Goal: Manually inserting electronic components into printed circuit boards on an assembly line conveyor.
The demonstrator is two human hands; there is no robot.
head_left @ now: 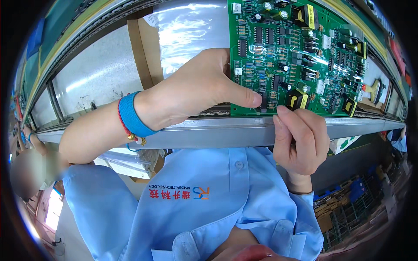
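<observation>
A green circuit board (283,45), crowded with resistors, chips, capacitors and yellow-topped transformers, lies above the metal rail in front of me. My left hand (213,82) grips it by its left edge. The thumb presses on top beside a black chip (264,102) near the lower left corner, while the other fingers are hidden. A blue strap (133,115) circles that wrist. At the board's near edge my right hand (302,141) is closed, thumb and forefinger together next to a yellow-and-black transformer (298,100). Whatever those fingertips pinch is too small or hidden to make out.
A metal rail (196,132) runs across in front of my body. Behind my left hand is a cardboard box (141,52) with clear plastic bags (191,35). A yellow-and-black object (373,90) lies right of the board. Another person (37,167) is at the far left.
</observation>
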